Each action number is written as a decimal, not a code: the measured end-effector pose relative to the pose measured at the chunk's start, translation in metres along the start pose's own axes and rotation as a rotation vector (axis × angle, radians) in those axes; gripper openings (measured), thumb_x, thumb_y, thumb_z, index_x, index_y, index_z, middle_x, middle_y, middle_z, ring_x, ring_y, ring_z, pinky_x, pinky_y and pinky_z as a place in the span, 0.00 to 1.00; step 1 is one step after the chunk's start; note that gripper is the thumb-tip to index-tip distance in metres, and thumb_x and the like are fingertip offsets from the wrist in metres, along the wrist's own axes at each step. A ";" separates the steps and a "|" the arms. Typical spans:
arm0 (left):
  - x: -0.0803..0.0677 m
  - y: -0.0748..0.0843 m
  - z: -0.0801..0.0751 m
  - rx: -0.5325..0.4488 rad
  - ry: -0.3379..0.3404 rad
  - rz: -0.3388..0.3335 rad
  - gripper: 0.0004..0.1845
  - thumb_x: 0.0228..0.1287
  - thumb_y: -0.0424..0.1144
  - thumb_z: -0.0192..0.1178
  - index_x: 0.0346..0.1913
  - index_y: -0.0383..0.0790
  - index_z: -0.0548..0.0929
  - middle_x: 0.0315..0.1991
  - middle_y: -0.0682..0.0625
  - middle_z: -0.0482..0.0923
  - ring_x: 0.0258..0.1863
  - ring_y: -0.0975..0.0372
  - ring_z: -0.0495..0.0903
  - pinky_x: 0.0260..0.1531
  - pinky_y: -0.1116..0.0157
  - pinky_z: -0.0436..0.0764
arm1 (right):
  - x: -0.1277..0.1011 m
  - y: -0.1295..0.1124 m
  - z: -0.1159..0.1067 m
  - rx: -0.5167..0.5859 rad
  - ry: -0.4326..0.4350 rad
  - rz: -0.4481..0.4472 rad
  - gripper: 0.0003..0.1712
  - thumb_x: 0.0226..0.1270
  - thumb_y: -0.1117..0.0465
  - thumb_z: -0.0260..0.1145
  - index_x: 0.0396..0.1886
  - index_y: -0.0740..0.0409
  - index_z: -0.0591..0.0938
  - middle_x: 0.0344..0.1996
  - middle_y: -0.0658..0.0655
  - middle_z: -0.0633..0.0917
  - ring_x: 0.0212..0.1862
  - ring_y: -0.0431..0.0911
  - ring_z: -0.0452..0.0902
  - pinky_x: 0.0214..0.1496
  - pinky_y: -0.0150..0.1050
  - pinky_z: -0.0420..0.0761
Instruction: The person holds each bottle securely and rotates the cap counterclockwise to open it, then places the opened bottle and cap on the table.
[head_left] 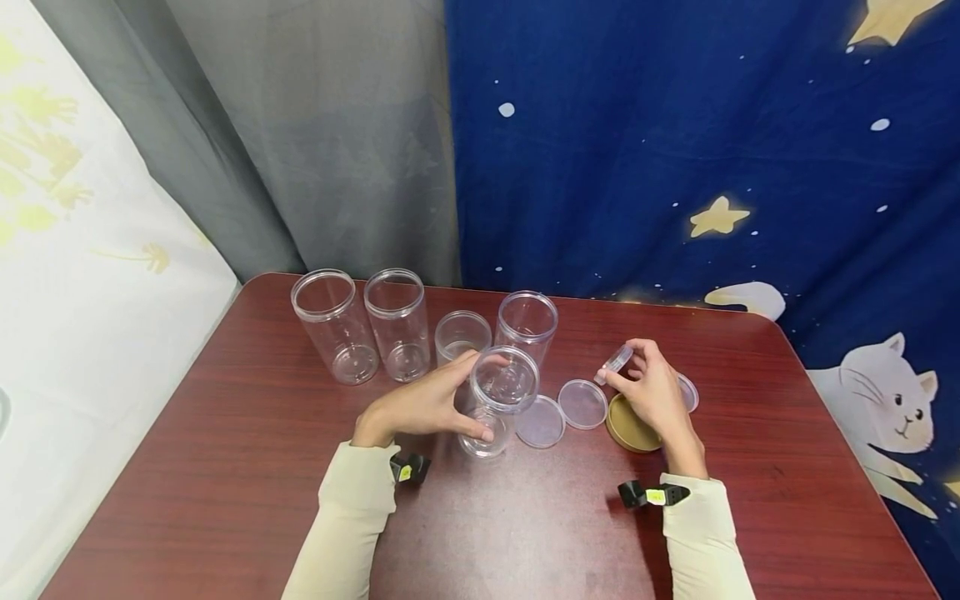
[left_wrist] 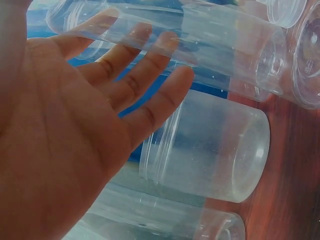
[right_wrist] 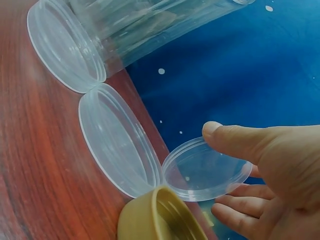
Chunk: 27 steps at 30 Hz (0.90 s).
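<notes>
My left hand (head_left: 423,406) wraps loosely round a clear jar (head_left: 498,400), fingers nearly straight; my right hand (head_left: 654,392) pinches a lid (right_wrist: 206,171) above the tan cap (head_left: 630,425).

Clear lid (head_left: 686,392) — mostly hidden behind right hand (head_left: 654,392).

Reddish wooden table (head_left: 225,467), grey curtain (head_left: 315,125), blue starry cloth (head_left: 675,125)

place: a home room, likely a bedroom corner
backdrop: blue star-and-cat cloth (head_left: 675,150) and grey curtain (head_left: 322,125) hang behind the surface's far edge
furniture: reddish wood-grain surface (head_left: 247,467), rounded corners
</notes>
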<state>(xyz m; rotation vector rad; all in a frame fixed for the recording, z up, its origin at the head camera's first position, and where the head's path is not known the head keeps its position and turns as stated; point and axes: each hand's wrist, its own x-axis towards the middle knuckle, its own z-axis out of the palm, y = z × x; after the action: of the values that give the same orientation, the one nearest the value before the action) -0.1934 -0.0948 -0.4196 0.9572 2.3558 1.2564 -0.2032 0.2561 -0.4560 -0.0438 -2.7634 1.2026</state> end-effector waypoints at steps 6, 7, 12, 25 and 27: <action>0.000 0.000 -0.001 -0.011 -0.004 0.011 0.48 0.46 0.45 0.79 0.71 0.58 0.64 0.64 0.47 0.69 0.63 0.62 0.69 0.67 0.54 0.67 | 0.001 0.000 0.003 0.003 -0.011 0.007 0.38 0.57 0.60 0.77 0.61 0.68 0.68 0.58 0.74 0.78 0.61 0.62 0.77 0.59 0.53 0.78; 0.000 0.000 -0.001 -0.015 -0.006 0.011 0.48 0.46 0.45 0.79 0.71 0.58 0.64 0.64 0.46 0.69 0.63 0.62 0.69 0.67 0.54 0.67 | 0.001 0.001 0.003 0.005 -0.014 0.010 0.38 0.57 0.60 0.76 0.61 0.68 0.68 0.58 0.74 0.78 0.61 0.62 0.77 0.59 0.53 0.78; -0.001 -0.001 -0.003 -0.036 -0.009 0.011 0.48 0.46 0.46 0.80 0.71 0.58 0.64 0.64 0.47 0.69 0.63 0.62 0.69 0.67 0.53 0.66 | 0.002 0.004 0.000 0.043 -0.049 0.023 0.37 0.61 0.61 0.73 0.63 0.71 0.64 0.61 0.75 0.75 0.63 0.63 0.74 0.61 0.54 0.76; -0.002 -0.004 -0.003 -0.048 -0.008 0.005 0.47 0.47 0.46 0.79 0.70 0.59 0.65 0.62 0.53 0.70 0.62 0.61 0.70 0.67 0.53 0.67 | 0.000 0.007 -0.014 -0.166 -0.159 0.009 0.46 0.62 0.49 0.73 0.70 0.71 0.65 0.61 0.75 0.75 0.56 0.66 0.77 0.57 0.59 0.76; -0.002 -0.004 -0.003 -0.049 -0.007 0.002 0.47 0.47 0.47 0.79 0.70 0.59 0.65 0.61 0.56 0.70 0.62 0.62 0.70 0.67 0.54 0.68 | 0.000 0.009 -0.014 -0.192 -0.163 0.008 0.46 0.62 0.47 0.72 0.71 0.69 0.65 0.62 0.74 0.75 0.57 0.65 0.76 0.58 0.59 0.75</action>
<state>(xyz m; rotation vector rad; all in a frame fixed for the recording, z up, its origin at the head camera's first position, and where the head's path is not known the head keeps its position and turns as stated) -0.1956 -0.0993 -0.4210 0.9478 2.3082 1.3039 -0.2018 0.2718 -0.4531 0.0261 -3.0141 0.9796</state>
